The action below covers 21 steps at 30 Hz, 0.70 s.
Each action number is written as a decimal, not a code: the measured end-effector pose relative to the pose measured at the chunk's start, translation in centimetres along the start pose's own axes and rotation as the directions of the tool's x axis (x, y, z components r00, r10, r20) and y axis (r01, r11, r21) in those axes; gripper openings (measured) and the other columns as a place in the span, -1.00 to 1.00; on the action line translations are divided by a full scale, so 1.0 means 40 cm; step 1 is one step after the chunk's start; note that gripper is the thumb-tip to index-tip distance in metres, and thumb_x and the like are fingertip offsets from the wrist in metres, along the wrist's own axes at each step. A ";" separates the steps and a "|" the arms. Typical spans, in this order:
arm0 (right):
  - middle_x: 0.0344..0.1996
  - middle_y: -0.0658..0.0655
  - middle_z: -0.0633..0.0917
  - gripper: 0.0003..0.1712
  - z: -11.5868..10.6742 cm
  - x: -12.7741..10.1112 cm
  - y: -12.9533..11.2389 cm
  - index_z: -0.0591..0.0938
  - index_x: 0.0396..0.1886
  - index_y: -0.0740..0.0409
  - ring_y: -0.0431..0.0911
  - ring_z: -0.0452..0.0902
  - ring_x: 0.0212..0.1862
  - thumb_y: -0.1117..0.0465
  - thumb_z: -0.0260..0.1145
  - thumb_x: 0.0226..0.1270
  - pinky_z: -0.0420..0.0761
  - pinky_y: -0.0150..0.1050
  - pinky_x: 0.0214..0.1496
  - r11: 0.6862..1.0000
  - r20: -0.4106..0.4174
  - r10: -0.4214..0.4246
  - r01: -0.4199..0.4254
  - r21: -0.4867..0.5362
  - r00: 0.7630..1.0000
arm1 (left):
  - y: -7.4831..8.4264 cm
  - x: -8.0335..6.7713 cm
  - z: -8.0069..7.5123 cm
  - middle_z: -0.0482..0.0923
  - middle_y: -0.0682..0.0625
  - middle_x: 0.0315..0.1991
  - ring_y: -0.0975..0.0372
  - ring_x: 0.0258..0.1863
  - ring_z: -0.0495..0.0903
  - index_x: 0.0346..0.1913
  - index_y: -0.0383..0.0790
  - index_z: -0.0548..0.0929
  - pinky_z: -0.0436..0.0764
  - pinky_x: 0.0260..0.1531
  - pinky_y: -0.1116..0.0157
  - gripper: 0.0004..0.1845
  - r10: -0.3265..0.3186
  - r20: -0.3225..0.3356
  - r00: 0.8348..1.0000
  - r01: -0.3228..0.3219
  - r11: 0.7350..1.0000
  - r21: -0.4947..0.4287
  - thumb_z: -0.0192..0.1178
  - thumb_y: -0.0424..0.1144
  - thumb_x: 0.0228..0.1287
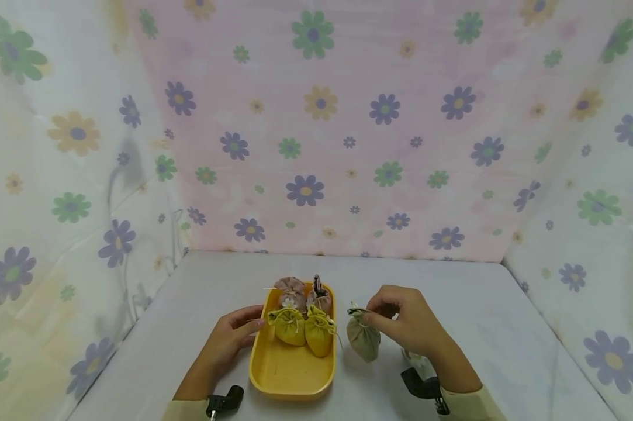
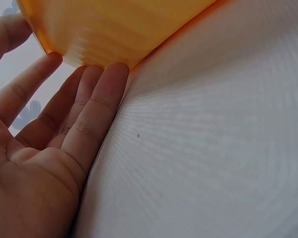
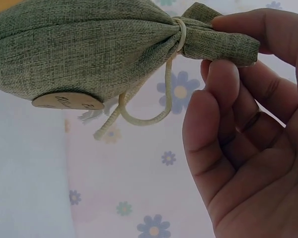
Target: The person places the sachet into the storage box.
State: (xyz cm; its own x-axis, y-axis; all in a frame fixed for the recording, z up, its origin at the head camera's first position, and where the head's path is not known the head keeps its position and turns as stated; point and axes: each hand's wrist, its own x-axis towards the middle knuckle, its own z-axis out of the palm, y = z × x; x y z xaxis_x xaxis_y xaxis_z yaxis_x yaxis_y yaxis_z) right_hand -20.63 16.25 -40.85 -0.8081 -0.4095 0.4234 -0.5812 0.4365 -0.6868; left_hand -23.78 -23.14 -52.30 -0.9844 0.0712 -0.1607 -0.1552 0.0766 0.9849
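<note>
Left wrist view: yellow tray (image 2: pixel 114 29) blurred, cut by top edge, contents out of view. Left hand (image 2: pixel 44 148) cut at left and bottom edges. Right wrist view: green pouch (image 3: pixel 84 47) cut at top and left; wooden tag (image 3: pixel 68 101) lettering unreadable (edge-on). Head view: pink pouches (image 1: pixel 303 294) partly hidden behind yellow pouches (image 1: pixel 303 330); small item under right wrist (image 1: pixel 415 358) unidentifiable.
</note>
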 end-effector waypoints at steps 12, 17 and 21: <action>-0.41 -0.20 0.67 -0.86 0.003 0.018 -0.047 0.74 -0.32 -0.26 -0.24 0.57 -0.43 0.15 0.51 0.34 0.65 -0.33 -0.43 0.995 -0.027 -0.097 0.098 0.012 0.995 | 0.000 0.001 -0.006 0.62 -0.05 0.29 0.11 0.19 0.67 0.27 -0.05 0.68 0.77 0.04 0.17 -0.36 0.012 0.016 1.000 -0.012 1.000 -0.003 0.50 0.12 0.16; -0.40 -0.19 0.67 -0.86 0.011 0.026 -0.062 0.74 -0.31 -0.24 -0.24 0.57 -0.43 0.16 0.51 0.33 0.64 -0.33 -0.44 0.991 -0.023 -0.128 0.129 0.025 0.991 | 0.002 -0.002 -0.004 0.60 -0.09 0.31 0.10 0.20 0.66 0.30 -0.10 0.66 0.77 0.05 0.18 -0.37 0.029 0.025 0.999 -0.029 1.000 -0.002 0.48 0.07 0.21; -0.40 -0.18 0.68 -0.84 0.021 0.032 -0.073 0.74 -0.30 -0.23 -0.25 0.57 -0.43 0.19 0.52 0.32 0.64 -0.33 -0.44 0.988 -0.021 -0.148 0.149 0.037 0.989 | 0.000 -0.005 -0.004 0.59 -0.13 0.31 0.09 0.20 0.67 0.32 -0.13 0.64 0.77 0.04 0.18 -0.40 0.048 0.029 0.998 -0.048 0.999 -0.004 0.45 0.03 0.27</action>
State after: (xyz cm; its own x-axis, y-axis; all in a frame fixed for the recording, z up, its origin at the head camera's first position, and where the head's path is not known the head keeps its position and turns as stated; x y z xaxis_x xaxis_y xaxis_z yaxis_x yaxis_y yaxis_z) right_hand -19.87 13.79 -38.79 -0.7151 -0.4523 0.5330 -0.6909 0.3408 -0.6376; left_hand -23.58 -23.32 -52.26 -0.9879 0.1036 -0.1154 -0.1086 0.0694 0.9917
